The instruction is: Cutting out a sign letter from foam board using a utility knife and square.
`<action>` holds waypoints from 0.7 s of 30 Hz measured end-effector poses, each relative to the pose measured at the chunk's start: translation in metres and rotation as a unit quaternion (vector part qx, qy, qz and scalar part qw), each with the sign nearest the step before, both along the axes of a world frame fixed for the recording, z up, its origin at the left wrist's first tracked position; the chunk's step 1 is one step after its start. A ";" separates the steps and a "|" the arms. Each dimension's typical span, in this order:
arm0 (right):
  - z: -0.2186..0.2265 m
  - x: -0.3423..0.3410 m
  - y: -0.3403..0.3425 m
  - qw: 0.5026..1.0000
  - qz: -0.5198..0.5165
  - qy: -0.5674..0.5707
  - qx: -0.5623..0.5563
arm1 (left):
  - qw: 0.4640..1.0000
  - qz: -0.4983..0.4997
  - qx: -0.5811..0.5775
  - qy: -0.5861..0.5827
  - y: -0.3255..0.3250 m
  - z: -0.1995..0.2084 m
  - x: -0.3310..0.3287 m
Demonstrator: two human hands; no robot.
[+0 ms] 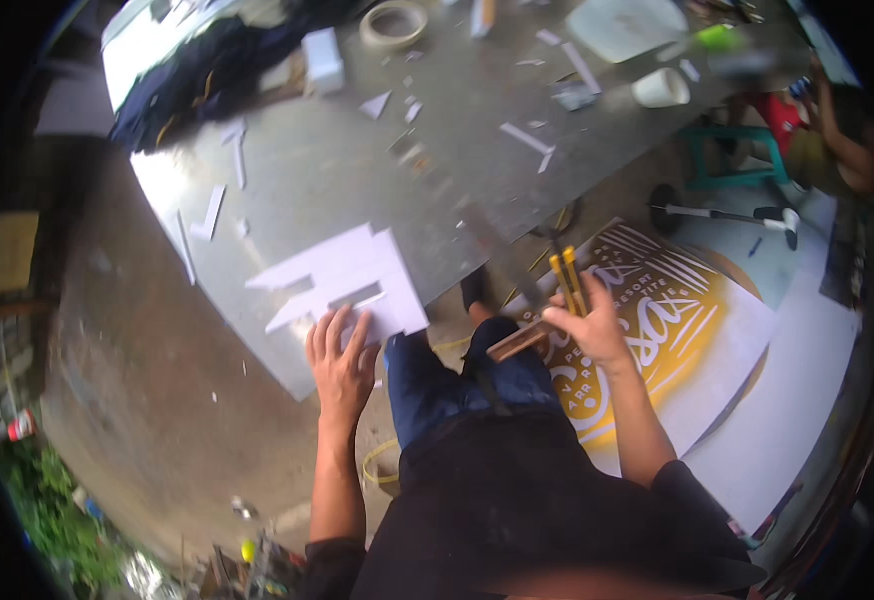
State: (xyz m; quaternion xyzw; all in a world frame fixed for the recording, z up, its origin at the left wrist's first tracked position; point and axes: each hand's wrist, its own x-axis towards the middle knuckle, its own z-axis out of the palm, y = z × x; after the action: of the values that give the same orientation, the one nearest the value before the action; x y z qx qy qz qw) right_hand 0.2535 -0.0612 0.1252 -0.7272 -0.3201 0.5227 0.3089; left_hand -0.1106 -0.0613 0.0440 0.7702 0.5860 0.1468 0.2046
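My left hand lies with its fingers stretched over the near edge of a white cut-out sheet, on the corner of the grey metal table. The sheet has slots and a stepped outline. To its right, off the table edge, my right hand is closed around a yellow and black utility knife. The same hand also holds what looks like a try square, with a brown handle and a metal blade blurred by motion.
White offcuts, a tape roll, a white cup and dark cloth lie on the table. At right is a large yellow and white printed panel. Beyond it a person sits near a teal stool.
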 end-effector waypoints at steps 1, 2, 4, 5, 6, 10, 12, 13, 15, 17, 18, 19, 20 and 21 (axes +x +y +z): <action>-0.003 -0.003 -0.004 1.000 0.005 0.008 -0.023 | 1.000 0.003 0.008 -0.001 -0.006 -0.003 -0.006; -0.007 -0.005 -0.008 0.998 0.059 0.005 0.026 | 1.000 0.006 0.008 0.008 -0.013 -0.004 -0.014; -0.005 -0.008 -0.027 0.997 0.046 0.023 0.052 | 1.000 -0.003 0.000 0.029 -0.017 -0.003 -0.015; 0.004 -0.008 -0.037 0.998 0.029 0.021 0.058 | 0.999 -0.015 0.001 0.030 -0.016 -0.002 -0.012; 0.012 -0.008 -0.046 0.998 0.020 0.025 0.061 | 0.999 -0.037 0.027 0.020 -0.014 -0.001 -0.009; 0.015 -0.002 -0.076 0.992 -0.006 0.011 0.126 | 0.998 -0.059 0.014 0.027 -0.006 0.003 -0.005; 0.019 -0.001 -0.084 0.993 -0.020 0.011 0.113 | 0.998 -0.062 0.011 0.021 -0.003 0.003 -0.008; 0.015 0.002 -0.086 0.992 -0.026 0.008 0.120 | 0.998 -0.059 0.013 0.017 -0.001 0.001 -0.008; 0.011 0.009 -0.090 0.990 -0.038 0.006 0.136 | 0.998 -0.059 0.021 0.019 0.004 -0.001 -0.008; 0.011 0.012 -0.090 0.980 -0.078 -0.008 0.181 | 0.998 -0.060 0.020 0.015 0.006 -0.006 -0.008; 0.011 0.013 -0.089 0.979 -0.081 -0.003 0.187 | 0.998 -0.059 0.009 0.011 0.005 -0.006 -0.009; 0.010 0.017 -0.088 0.979 -0.074 -0.010 0.191 | 0.994 -0.073 0.082 0.018 0.006 -0.009 -0.008; 0.008 0.021 -0.086 0.978 -0.067 -0.017 0.194 | 0.993 -0.074 0.087 0.023 0.007 -0.011 -0.008; 0.004 0.027 -0.085 0.978 -0.061 -0.029 0.195 | 0.995 -0.065 0.074 0.023 0.007 -0.009 -0.004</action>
State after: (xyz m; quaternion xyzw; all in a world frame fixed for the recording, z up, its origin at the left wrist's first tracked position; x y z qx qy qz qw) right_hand 0.2806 -0.1459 0.1293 -0.6864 -0.3794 0.4089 0.4666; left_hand -0.1147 -0.0541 0.0345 0.8227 0.5271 0.1581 0.1424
